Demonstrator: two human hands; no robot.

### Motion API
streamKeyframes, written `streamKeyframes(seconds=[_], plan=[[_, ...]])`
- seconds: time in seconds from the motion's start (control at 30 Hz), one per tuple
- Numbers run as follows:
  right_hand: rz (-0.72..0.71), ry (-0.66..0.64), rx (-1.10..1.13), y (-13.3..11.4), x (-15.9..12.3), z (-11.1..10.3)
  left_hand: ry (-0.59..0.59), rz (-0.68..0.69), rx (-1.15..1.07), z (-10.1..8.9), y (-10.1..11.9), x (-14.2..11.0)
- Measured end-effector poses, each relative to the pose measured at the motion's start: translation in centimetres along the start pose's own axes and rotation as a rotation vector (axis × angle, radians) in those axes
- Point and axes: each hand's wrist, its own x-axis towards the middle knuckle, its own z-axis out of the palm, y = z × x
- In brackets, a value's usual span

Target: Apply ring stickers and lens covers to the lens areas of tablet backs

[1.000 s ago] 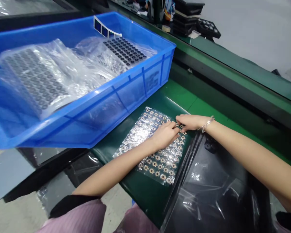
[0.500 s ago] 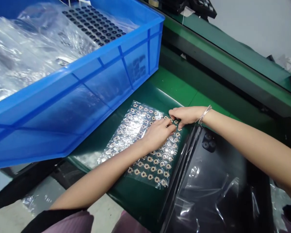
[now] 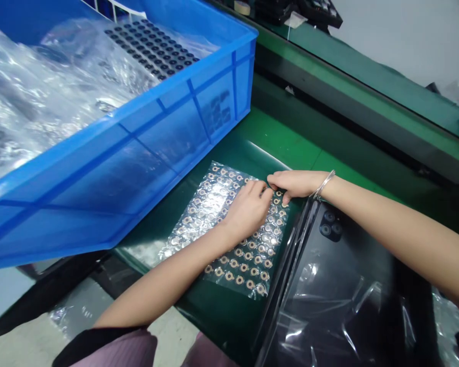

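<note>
A clear plastic sheet with rows of small ring-shaped adhesive pieces point(image 3: 244, 267) lies flat on the dark green surface. My left hand point(image 3: 250, 206) rests over its upper right part, with the fingers curled down and pressed together. Whatever is at those fingertips, if anything, is too small to make out. At the sheet's top right corner is my right hand point(image 3: 296, 183), its thumb and forefinger apart and touching the sheet's edge. The fingertips of both hands are close together.
On the left stands a large blue crate point(image 3: 183, 102) holding clear plastic bags point(image 3: 61, 86) and a sheet of black round pieces point(image 3: 153, 48). A stack of black panels in plastic film point(image 3: 329, 285) lies right of the sheet. A green ledge point(image 3: 367, 76) runs along the back.
My left hand has shifted slightly up and left over the sheet. My right hand stays at the corner. The whole view has moved a little.
</note>
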Motion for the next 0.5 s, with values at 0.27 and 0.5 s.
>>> streamKeyframes(seconds=[0.27, 0.5], plan=[[0.049, -0.028, -0.004, -0.6, 0.2, 0.1, -0.063, -0.254, 0.161, -0.7, -3.9, -3.2], [0.119, -0.066, -0.031, -1.4, 0.4, -0.1, -0.177, -0.448, 0.135, -1.3, -4.3, -5.4]])
